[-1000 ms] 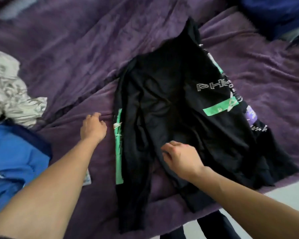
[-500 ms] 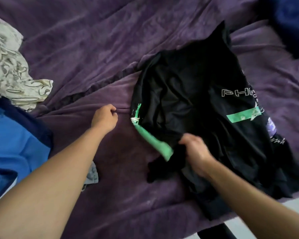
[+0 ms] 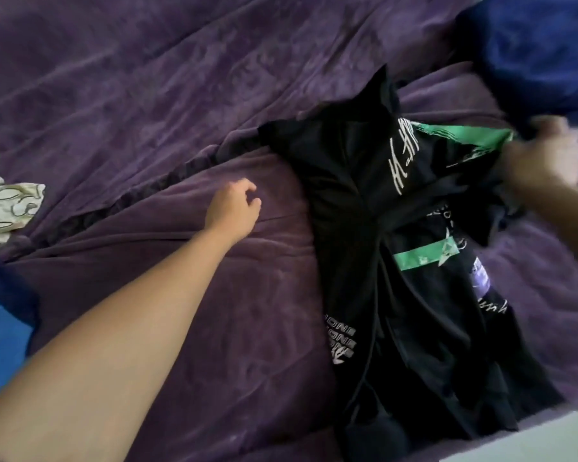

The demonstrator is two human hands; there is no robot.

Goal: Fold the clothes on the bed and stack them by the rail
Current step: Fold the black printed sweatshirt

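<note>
So the black jacket (image 3: 364,228) is lying on the purple blanket (image 3: 147,95), right of the middle, with its hem down at the near edge of the bed. The left hand (image 3: 232,208) sits on the blanket just beside the jacket's left side, fingers loosely curled with the thumb tucked near them, holding nothing. The right hand (image 3: 544,158) is super blurry, but it looks closed round the end of the green-striped sleeve (image 3: 461,136), which stretches across the jacket's upper part; can't make out single fingers. A dark blue garment (image 3: 531,55) is bunched right behind that hand, and a cream patterned cloth (image 3: 4,201) lies at the far left.
</note>
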